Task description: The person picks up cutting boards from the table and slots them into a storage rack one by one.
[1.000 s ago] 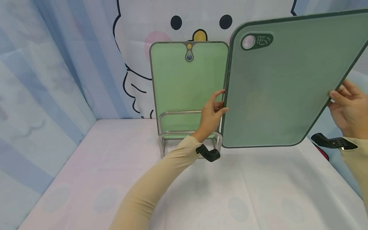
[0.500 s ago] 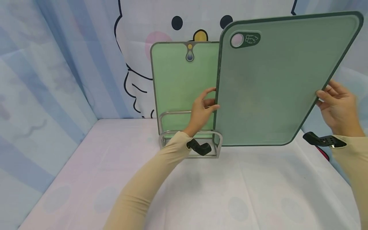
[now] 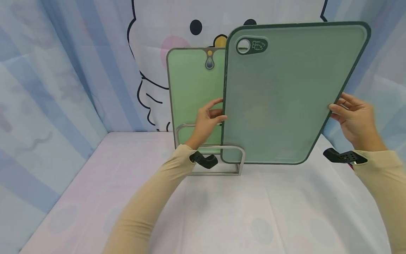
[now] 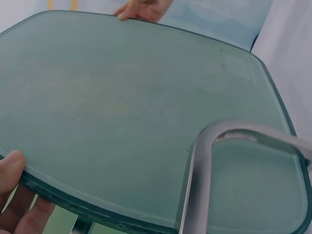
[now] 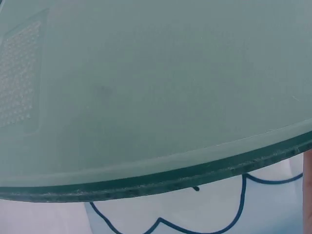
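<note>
A grey-green cutting board (image 3: pixel 279 95) with a dark green rim hangs upright, its lower left corner behind the front hoop of a metal rack (image 3: pixel 239 160). My left hand (image 3: pixel 204 121) pinches its left edge, thumb on the near face. On the opposite edge, my right hand (image 3: pixel 356 118) grips with thumb in front and fingers behind. A lighter green cutting board (image 3: pixel 193 84) stands in the rack behind, partly covered. The left wrist view has the rack's hoop (image 4: pixel 197 195) in front of the held board. Most of the right hand is out of its own wrist view.
The rack stands toward the back of a table (image 3: pixel 79 197) with a pale cloth. Behind it hangs a curtain (image 3: pixel 149 21) with a cartoon face, and a blue striped curtain (image 3: pixel 47 88) runs along the left.
Both hands have carried the grey-green board leftward. It now covers more of the lighter board, and its lower left corner has come behind the rack's front hoop.
</note>
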`<state>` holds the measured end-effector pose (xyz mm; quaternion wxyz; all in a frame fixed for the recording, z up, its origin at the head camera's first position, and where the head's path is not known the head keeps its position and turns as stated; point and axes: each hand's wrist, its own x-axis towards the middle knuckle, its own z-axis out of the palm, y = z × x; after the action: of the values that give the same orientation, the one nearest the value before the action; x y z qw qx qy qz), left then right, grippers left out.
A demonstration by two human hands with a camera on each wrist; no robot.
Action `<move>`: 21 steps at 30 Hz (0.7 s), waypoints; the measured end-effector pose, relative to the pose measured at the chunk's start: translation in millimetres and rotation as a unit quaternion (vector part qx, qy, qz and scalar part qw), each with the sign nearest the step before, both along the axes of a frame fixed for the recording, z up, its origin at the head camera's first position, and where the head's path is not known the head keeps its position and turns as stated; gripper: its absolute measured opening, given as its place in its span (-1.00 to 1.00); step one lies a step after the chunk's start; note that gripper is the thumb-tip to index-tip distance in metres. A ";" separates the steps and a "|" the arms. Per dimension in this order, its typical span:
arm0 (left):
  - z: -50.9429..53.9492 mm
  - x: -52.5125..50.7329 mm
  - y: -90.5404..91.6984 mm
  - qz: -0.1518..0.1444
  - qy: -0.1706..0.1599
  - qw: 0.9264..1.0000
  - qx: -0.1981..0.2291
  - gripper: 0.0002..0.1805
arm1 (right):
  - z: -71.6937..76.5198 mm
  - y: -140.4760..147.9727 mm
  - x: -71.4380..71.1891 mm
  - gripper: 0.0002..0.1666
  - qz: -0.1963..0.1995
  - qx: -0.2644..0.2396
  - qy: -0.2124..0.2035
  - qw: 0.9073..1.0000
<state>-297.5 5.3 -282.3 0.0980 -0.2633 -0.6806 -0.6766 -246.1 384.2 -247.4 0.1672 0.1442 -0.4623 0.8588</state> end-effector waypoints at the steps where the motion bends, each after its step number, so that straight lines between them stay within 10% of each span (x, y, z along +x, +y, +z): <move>1: 0.2 -0.5 -2.4 0.000 -0.005 1.000 -0.003 -0.41 | -0.2 -2.0 -0.3 -0.57 0.000 0.004 -0.002 1.000; 21: 6.0 -2.1 -34.8 0.019 -0.062 0.997 -0.030 -0.40 | 0.0 -27.5 -3.8 -0.70 -0.005 0.105 -0.009 0.994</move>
<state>-299.6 -29.5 -276.3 0.0605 -0.2111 -0.7099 -0.6692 -249.9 356.8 -247.4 0.1517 0.1508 -0.5523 0.8057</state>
